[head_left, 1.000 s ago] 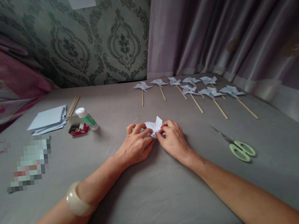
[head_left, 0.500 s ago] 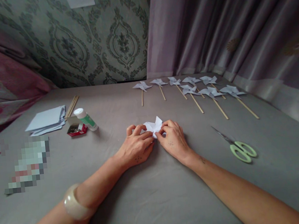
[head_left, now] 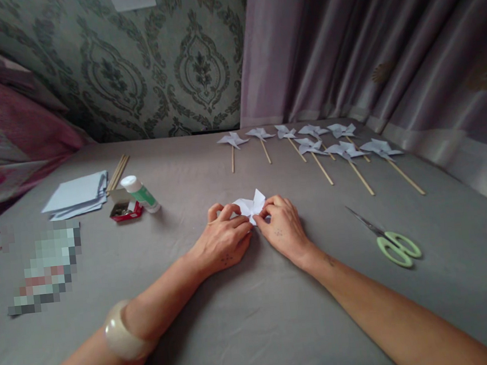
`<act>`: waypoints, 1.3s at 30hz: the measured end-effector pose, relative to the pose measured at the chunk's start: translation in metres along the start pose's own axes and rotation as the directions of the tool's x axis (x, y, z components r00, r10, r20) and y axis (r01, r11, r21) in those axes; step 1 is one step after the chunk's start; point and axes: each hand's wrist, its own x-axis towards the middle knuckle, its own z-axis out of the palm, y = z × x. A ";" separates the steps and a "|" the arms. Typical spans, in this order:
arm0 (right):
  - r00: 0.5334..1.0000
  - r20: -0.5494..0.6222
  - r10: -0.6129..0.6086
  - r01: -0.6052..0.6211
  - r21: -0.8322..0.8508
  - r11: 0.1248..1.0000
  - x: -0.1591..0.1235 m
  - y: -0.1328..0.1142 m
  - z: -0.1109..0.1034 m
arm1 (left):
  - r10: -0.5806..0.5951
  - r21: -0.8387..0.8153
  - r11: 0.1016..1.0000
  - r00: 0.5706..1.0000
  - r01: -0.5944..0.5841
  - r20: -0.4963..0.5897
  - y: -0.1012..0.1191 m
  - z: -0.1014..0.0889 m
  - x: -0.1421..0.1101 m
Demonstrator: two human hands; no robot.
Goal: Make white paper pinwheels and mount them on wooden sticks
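A white paper pinwheel [head_left: 252, 206] without a visible stick is held low over the grey cloth between my two hands. My left hand [head_left: 228, 234] grips its left and near side, fingers bent and closed. From the right, my right hand [head_left: 282, 224] pinches the paper near its middle with thumb and index finger. One pointed blade stands up at the back; my fingers hide the lower part of the paper. Green-handled scissors [head_left: 387, 240] lie apart to the right of my right hand.
Several finished pinwheels [head_left: 346, 151] on sticks lie at the back right. At the left are a paper stack [head_left: 75, 196], wooden sticks [head_left: 117, 173], a glue stick [head_left: 141, 193], a small red box [head_left: 125, 210] of metal bits and a blurred packet [head_left: 47, 267]. Curtains [head_left: 299, 45] hang behind.
The camera view has shifted very slightly. Both hands keep the same hold on the paper pinwheel, with no clear movement.
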 end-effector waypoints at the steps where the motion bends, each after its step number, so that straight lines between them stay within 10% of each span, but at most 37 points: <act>1: 1.000 0.000 -0.001 0.001 0.002 1.000 0.000 0.000 0.000 | -0.004 0.001 1.000 1.000 0.004 0.003 0.000 0.000 0.000; 39: 0.997 0.053 0.048 -0.046 -0.046 0.998 0.003 -0.002 0.000 | 0.017 0.036 0.999 0.999 -0.019 0.039 0.001 0.001 0.000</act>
